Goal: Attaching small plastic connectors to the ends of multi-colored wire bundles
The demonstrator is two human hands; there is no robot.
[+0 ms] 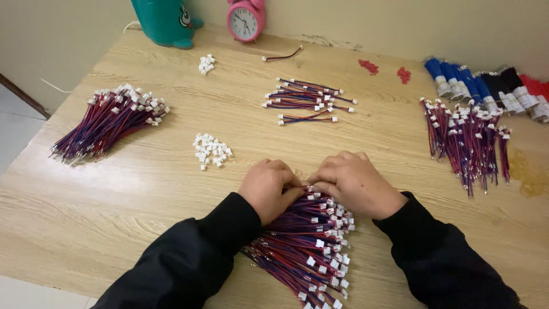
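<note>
Red-and-blue wire leads with white plastic connectors (311, 237) lie heaped on the pale wooden table (143, 189) just under both hands. The left hand (267, 187) and right hand (355, 183) meet fingertip to fingertip, pinching at the heap's top end. Outward sit loose white connectors (211, 151), a finished small bundle (309, 100), and larger bundles left (108, 121) and right (469, 140).

Red-and-blue wires (303, 240) (white plugs), pink clock (246, 20), teal toy (166, 22).
</note>
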